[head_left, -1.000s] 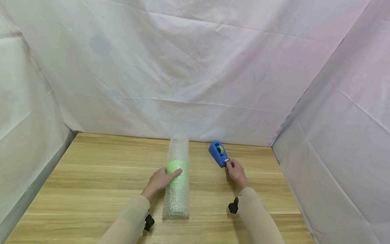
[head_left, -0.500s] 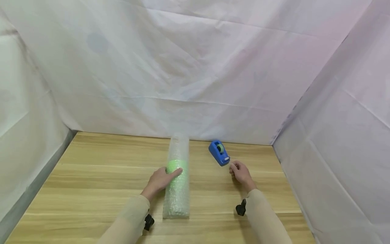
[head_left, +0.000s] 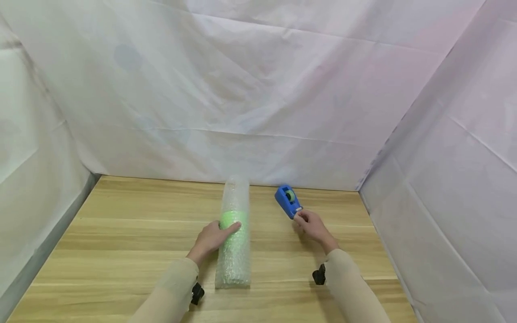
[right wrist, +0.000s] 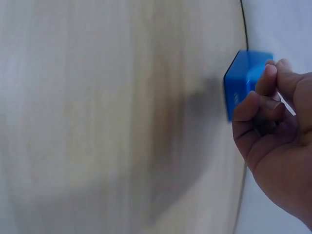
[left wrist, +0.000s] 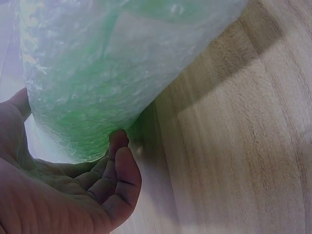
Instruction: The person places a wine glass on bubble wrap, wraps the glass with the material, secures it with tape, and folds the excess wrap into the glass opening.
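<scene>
Cream sleeves (head_left: 352, 283), black wrist cameras (head_left: 319, 274)

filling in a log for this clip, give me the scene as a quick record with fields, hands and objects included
left hand: grips the bubble-wrapped roll, thumb across its top
right hand: thumb and fingertips brought together at the near end of the blue tape dispenser; whether they pinch tape is too small to tell
roll: lies lengthwise, green showing through the clear wrap
dispenser: to the right of the roll, apart from it
surface: wood-grain table
background: pale creased sheets
</scene>
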A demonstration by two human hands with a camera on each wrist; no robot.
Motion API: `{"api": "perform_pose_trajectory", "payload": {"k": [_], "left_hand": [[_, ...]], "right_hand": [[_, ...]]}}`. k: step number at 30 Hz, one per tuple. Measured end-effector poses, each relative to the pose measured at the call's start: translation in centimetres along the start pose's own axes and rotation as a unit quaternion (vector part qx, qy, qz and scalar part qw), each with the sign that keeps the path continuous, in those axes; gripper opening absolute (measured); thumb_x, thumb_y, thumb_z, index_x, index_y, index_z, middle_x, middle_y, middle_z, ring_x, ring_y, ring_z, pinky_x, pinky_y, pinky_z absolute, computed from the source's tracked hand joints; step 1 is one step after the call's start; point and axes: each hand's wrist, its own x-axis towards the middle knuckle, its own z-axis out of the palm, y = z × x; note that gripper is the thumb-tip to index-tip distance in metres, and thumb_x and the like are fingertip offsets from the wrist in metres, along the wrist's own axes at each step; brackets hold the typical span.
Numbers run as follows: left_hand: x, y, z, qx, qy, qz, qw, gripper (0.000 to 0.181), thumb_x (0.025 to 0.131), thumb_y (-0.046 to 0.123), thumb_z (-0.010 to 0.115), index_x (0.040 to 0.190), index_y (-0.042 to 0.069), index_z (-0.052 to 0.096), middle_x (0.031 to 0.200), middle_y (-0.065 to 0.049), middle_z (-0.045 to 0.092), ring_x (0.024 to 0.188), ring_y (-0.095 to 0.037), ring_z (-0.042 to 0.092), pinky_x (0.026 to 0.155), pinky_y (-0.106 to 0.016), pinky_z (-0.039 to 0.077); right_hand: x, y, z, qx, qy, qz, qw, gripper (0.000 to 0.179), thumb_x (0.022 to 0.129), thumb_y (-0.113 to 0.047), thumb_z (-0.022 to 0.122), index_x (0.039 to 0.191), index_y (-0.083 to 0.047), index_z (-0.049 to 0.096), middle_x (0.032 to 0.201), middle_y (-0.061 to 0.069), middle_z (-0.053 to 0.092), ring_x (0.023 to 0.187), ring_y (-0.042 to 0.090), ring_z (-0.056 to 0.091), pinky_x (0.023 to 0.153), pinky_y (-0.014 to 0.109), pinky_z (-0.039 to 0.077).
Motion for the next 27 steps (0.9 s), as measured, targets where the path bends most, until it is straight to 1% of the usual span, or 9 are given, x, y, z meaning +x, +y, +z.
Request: {"api": "perform_pose_trajectory", "payload": {"k": [5, 9, 12, 15, 17, 19, 22, 25, 27], "left_hand": [[-0.1, -0.1, -0.1, 0.002, 0.001, 0.001, 1.0, 0.082, 0.084, 0.07, 0.056, 0.119, -0.004, 0.058, 0.1, -0.013, 0.067, 0.085, -0.021, 0.062, 0.069, -0.034, 0.053], [-0.1, 0.0, 0.0, 0.001, 0.001, 0.0, 1.0, 0.083, 0.084, 0.071, 0.056, 0.121, -0.004, 0.057, 0.102, -0.013, 0.066, 0.086, -0.022, 0.063, 0.07, -0.035, 0.053], [-0.2, 0.1, 0.0, 0.007, 0.004, -0.002, 1.0, 0.086, 0.084, 0.072, 0.056, 0.122, -0.005, 0.056, 0.103, -0.014, 0.066, 0.086, -0.022, 0.062, 0.071, -0.035, 0.053], [-0.1, 0.3, 0.1, 0.017, 0.01, -0.004, 0.9998, 0.088, 0.083, 0.072, 0.056, 0.122, -0.006, 0.055, 0.103, -0.016, 0.065, 0.085, -0.023, 0.061, 0.07, -0.036, 0.052], [0.0, 0.4, 0.3, 0.029, 0.014, -0.004, 0.9995, 0.091, 0.083, 0.073, 0.056, 0.123, -0.009, 0.054, 0.106, -0.018, 0.064, 0.086, -0.025, 0.06, 0.07, -0.036, 0.051], [0.1, 0.5, 0.6, 0.036, 0.018, -0.003, 0.9992, 0.092, 0.082, 0.073, 0.056, 0.123, -0.01, 0.053, 0.107, -0.02, 0.064, 0.086, -0.025, 0.059, 0.069, -0.036, 0.05], [0.2, 0.7, 0.9, 0.046, 0.023, 0.001, 0.9987, 0.095, 0.083, 0.073, 0.055, 0.126, -0.011, 0.051, 0.114, -0.022, 0.063, 0.087, -0.026, 0.058, 0.069, -0.037, 0.05], [0.3, 0.9, 1.2, 0.048, 0.025, 0.006, 0.9985, 0.093, 0.083, 0.072, 0.055, 0.127, -0.01, 0.051, 0.114, -0.021, 0.062, 0.086, -0.025, 0.057, 0.067, -0.035, 0.048], [0.3, 1.1, 1.4, 0.048, 0.027, 0.009, 0.9985, 0.09, 0.084, 0.071, 0.056, 0.124, -0.009, 0.053, 0.109, -0.018, 0.063, 0.081, -0.024, 0.056, 0.063, -0.033, 0.045]], "right_hand": [[0.2, -2.6, 0.6, -0.006, -0.041, -0.031, 0.9987, 0.027, 0.102, -0.027, 0.05, 0.1, -0.003, 0.06, 0.087, 0.011, 0.058, 0.074, 0.02, 0.052, 0.062, 0.028, 0.043], [0.5, -4.7, 1.2, -0.019, -0.071, -0.087, 0.9935, 0.026, 0.102, -0.028, 0.051, 0.093, -0.005, 0.06, 0.083, 0.016, 0.059, 0.066, 0.013, 0.046, 0.06, 0.026, 0.041], [0.5, -6.8, 1.7, -0.037, -0.101, -0.13, 0.9857, 0.023, 0.103, -0.025, 0.05, 0.09, -0.01, 0.06, 0.081, 0.016, 0.059, 0.061, 0.012, 0.042, 0.059, 0.026, 0.039], [0.7, -8.9, 2.2, -0.056, -0.139, -0.156, 0.9763, 0.019, 0.103, -0.023, 0.049, 0.092, -0.015, 0.061, 0.084, 0.015, 0.062, 0.065, 0.022, 0.05, 0.06, 0.027, 0.041], [0.9, -10.4, 2.6, -0.074, -0.163, -0.17, 0.9689, 0.018, 0.103, -0.022, 0.049, 0.093, -0.016, 0.062, 0.083, 0.01, 0.063, 0.07, 0.028, 0.055, 0.063, 0.028, 0.044], [1.2, -11.4, 3.1, -0.085, -0.184, -0.186, 0.9613, 0.019, 0.103, -0.022, 0.049, 0.093, -0.016, 0.063, 0.083, 0.008, 0.064, 0.073, 0.028, 0.057, 0.064, 0.028, 0.045], [1.5, -13.0, 3.6, -0.11, -0.206, -0.201, 0.9513, 0.022, 0.104, -0.023, 0.048, 0.092, -0.013, 0.063, 0.079, 0.007, 0.062, 0.063, 0.018, 0.049, 0.063, 0.027, 0.043], [1.6, -14.2, 3.9, -0.129, -0.224, -0.204, 0.9444, 0.024, 0.104, -0.023, 0.047, 0.094, -0.01, 0.063, 0.08, 0.013, 0.063, 0.061, 0.012, 0.044, 0.063, 0.026, 0.04], [1.6, -14.8, 4.1, -0.14, -0.229, -0.209, 0.9404, 0.025, 0.104, -0.023, 0.046, 0.093, -0.01, 0.064, 0.082, 0.017, 0.064, 0.061, 0.01, 0.044, 0.063, 0.027, 0.04]]}}
